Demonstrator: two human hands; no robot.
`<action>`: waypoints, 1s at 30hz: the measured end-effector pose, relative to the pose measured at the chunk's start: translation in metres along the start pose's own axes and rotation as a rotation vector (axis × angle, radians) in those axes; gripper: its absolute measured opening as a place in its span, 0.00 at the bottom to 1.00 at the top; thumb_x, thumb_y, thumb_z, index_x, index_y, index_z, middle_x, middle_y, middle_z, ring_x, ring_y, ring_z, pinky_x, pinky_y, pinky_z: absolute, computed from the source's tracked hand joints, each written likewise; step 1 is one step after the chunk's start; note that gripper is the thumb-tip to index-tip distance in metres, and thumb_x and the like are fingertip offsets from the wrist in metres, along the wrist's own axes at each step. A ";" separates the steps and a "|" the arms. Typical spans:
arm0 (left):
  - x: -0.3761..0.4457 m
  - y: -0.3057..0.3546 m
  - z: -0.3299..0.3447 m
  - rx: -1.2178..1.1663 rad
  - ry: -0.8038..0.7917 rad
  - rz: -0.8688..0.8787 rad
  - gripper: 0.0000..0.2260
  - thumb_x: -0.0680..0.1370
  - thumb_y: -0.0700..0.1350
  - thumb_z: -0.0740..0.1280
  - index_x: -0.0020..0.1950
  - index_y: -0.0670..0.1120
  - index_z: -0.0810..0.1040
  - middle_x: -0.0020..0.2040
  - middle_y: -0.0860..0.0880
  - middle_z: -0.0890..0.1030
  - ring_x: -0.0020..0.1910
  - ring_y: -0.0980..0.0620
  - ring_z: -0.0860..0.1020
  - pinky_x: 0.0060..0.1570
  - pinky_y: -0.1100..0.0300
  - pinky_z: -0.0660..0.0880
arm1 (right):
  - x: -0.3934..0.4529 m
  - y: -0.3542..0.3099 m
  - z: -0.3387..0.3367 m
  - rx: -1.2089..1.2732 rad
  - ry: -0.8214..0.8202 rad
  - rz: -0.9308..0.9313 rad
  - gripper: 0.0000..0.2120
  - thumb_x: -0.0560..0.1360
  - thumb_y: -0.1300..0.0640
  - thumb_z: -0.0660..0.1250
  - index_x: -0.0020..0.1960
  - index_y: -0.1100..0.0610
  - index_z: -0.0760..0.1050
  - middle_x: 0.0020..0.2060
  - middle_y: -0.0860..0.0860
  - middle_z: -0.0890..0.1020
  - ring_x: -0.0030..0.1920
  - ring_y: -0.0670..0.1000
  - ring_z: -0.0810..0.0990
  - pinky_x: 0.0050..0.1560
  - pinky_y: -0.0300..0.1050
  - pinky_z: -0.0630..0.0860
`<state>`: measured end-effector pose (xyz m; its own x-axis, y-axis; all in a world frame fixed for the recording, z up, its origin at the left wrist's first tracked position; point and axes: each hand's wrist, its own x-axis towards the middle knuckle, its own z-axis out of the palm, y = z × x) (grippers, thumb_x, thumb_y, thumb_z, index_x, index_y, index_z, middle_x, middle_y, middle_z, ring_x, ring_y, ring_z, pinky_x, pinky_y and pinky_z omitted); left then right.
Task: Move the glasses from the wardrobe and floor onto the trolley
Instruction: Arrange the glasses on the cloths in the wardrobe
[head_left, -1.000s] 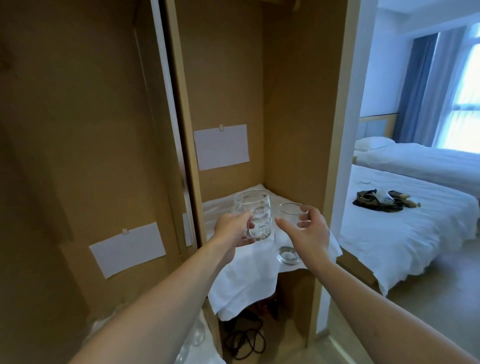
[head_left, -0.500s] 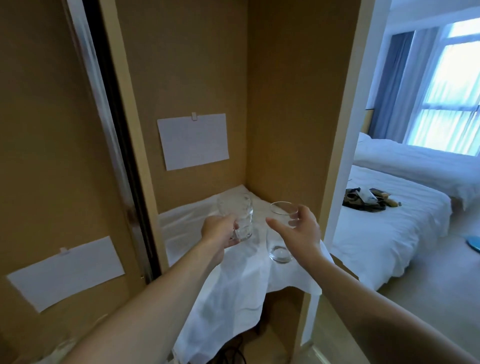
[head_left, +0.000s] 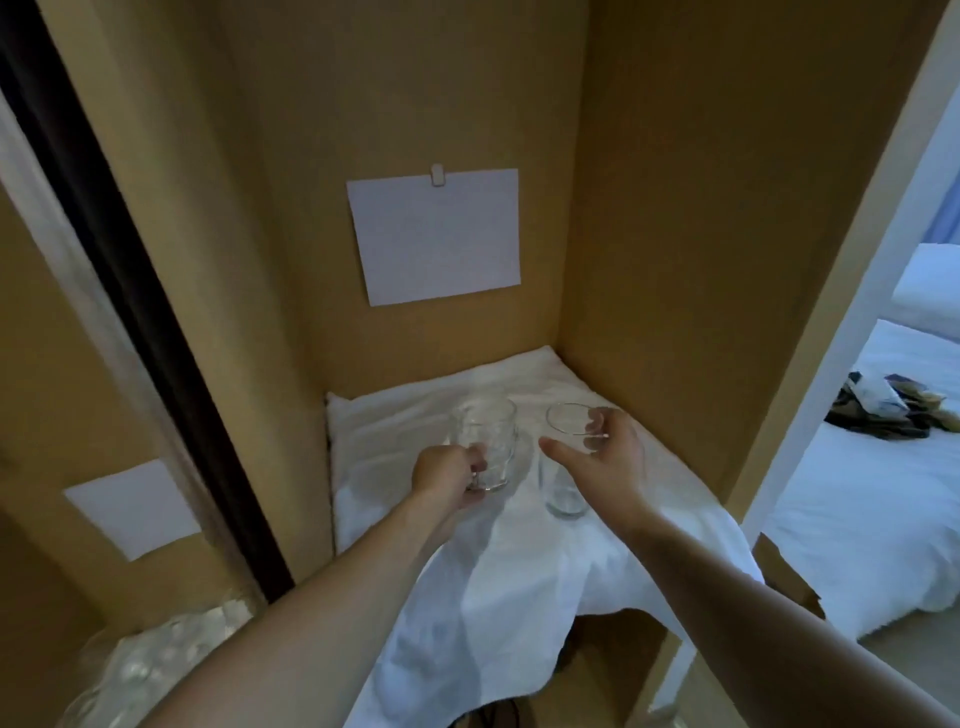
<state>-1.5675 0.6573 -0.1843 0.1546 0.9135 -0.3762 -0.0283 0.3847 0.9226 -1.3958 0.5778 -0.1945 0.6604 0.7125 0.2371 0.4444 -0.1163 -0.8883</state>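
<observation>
A clear glass mug (head_left: 491, 441) is at the middle of the wardrobe shelf, which is draped in a white cloth (head_left: 519, 571). My left hand (head_left: 449, 480) grips the mug by its handle from the near left. I cannot tell whether the mug's base touches the cloth. Just to its right a clear tumbler (head_left: 561, 493) stands upright on the cloth. My right hand (head_left: 610, 460) wraps round the tumbler's upper part, thumb across the front and fingers behind the rim.
The wardrobe's brown back wall carries a clipped white paper (head_left: 434, 236); its side wall (head_left: 701, 260) is close on the right. A sliding door (head_left: 104, 208) stands left. Blurred clear glassware (head_left: 156, 665) shows at bottom left. A white bed (head_left: 872, 509) lies right.
My view has moved closer to the shelf. My right hand went from hovering open beside the tumbler to wrapping round it. My left hand has kept its hold on the mug.
</observation>
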 end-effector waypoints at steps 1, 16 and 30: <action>0.006 -0.002 0.001 -0.013 0.029 -0.001 0.05 0.81 0.38 0.68 0.45 0.41 0.80 0.45 0.43 0.81 0.44 0.43 0.78 0.48 0.48 0.78 | 0.012 0.004 0.007 -0.021 -0.040 -0.002 0.41 0.56 0.27 0.74 0.63 0.44 0.70 0.55 0.42 0.77 0.54 0.47 0.79 0.50 0.49 0.79; 0.043 -0.034 0.016 -0.259 0.353 -0.070 0.07 0.78 0.31 0.64 0.49 0.38 0.80 0.42 0.44 0.79 0.39 0.49 0.76 0.49 0.53 0.76 | 0.090 0.043 0.094 0.249 -0.400 -0.052 0.36 0.59 0.46 0.86 0.62 0.48 0.72 0.56 0.47 0.79 0.55 0.49 0.80 0.56 0.45 0.78; 0.044 -0.056 0.013 -0.135 0.593 -0.028 0.08 0.76 0.30 0.64 0.52 0.40 0.77 0.48 0.38 0.81 0.44 0.44 0.79 0.52 0.48 0.79 | 0.097 0.104 0.095 0.107 -0.744 -0.038 0.45 0.60 0.52 0.86 0.71 0.50 0.67 0.60 0.47 0.79 0.60 0.52 0.79 0.57 0.41 0.73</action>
<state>-1.5462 0.6743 -0.2510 -0.4181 0.8058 -0.4194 -0.1633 0.3875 0.9073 -1.3428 0.7004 -0.3013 0.0459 0.9986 -0.0261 0.3727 -0.0414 -0.9270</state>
